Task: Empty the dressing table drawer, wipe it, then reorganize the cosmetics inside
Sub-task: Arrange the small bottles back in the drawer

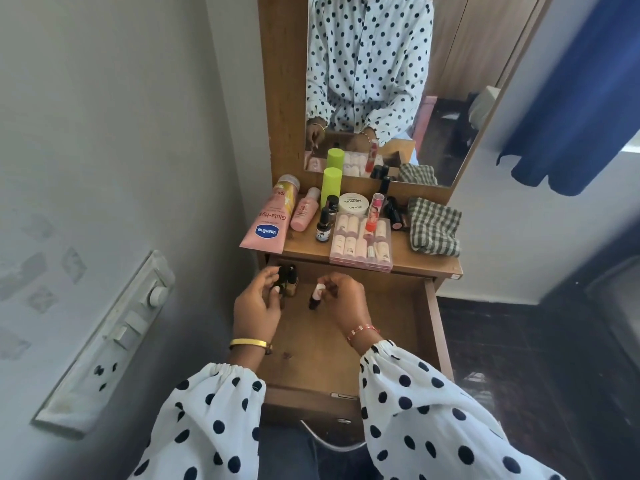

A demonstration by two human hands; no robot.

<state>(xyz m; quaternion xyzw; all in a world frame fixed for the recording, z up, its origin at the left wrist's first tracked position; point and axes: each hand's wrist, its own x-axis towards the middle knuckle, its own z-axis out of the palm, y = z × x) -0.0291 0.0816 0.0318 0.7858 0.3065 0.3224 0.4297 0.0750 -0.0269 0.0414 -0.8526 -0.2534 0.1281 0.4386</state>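
Right hand pinched a small dark bottle upright inside the open wooden drawer; left hand curled loosely beside two amber bottles (back-left corner). Tabletop held a pink tube, clear lipstick case, checked cloth.

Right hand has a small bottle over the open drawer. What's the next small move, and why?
Probably set the small bottle upright beside the bottles at the drawer's back-left corner, then let go. The right hand pinches it by the cap, low over the drawer floor, and the left hand rests by that group. Most cosmetics remain on the tabletop, so restocking looks barely begun.
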